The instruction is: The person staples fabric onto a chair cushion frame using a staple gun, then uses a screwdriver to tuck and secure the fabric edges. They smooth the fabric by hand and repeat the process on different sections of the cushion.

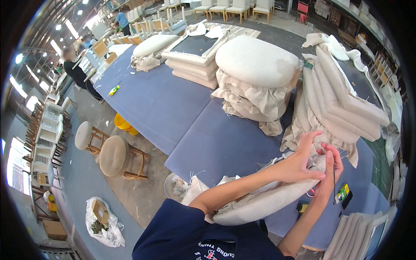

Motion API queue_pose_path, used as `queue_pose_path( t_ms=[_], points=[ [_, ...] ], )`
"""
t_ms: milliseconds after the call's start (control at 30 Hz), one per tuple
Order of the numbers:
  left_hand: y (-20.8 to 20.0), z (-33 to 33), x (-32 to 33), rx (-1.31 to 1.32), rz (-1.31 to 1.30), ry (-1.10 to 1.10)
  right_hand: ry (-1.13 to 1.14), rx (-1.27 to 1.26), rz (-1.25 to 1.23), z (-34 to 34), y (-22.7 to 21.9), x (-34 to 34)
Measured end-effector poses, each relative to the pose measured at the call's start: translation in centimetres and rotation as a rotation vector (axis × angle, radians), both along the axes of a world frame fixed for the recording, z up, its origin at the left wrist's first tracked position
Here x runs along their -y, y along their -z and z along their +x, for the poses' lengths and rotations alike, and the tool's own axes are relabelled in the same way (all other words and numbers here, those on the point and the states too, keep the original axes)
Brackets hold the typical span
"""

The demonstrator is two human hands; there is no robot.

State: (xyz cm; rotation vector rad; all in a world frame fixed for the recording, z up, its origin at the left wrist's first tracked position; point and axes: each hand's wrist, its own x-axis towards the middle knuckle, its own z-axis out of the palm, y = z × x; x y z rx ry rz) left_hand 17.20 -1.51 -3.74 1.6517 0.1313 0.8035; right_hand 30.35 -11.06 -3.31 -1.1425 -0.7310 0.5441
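Note:
Across my lap, tilted up on its edge, is a beige fabric-covered seat cushion point(264, 203) with loose cloth along its upper side. My left hand point(305, 158) grips the cushion's far right end, thumb along the rim and index finger stretched out. Closed round that same corner from the right is my right hand point(330, 168), with some fingertips behind the fabric. A thin dark rod point(334, 188) shows beside the right hand; whether it is held cannot be told. Below, red-handled scissors point(310, 193) are partly hidden by the cushion and my right forearm.
Rounded cushions point(258, 60) are piled on the blue-grey table point(186, 117), beside leaning flat cushions point(342, 104). A yellow-green box point(342, 193) and black object point(347, 200) lie right. Stools point(115, 156) and a yellow bucket point(125, 123) stand left. Another person point(78, 73) is beyond.

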Motion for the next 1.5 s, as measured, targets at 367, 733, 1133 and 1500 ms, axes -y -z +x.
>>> queue_pose_path(
  t_ms=[367, 733, 1133, 1500],
  points=[
    [-0.6, 3.7, -3.5, 0.017, 0.068, 0.262, 0.139, 0.202, 0.023, -0.5, 0.8, -0.9],
    [-1.6, 5.6, -6.2, -0.193, -0.305, 0.558, 0.095, 0.211, 0.071, -1.7, 2.0, -0.2],
    [-0.8, 5.9, -6.2, -0.349, -0.145, 0.694, 0.139, 0.411, -0.884, -1.2, 26.6, 11.7],
    [0.2, 5.6, -7.3, -0.282, -0.054, 0.681, 0.559, 0.87, -1.264, 8.5, 32.6, 20.3]
  ],
)
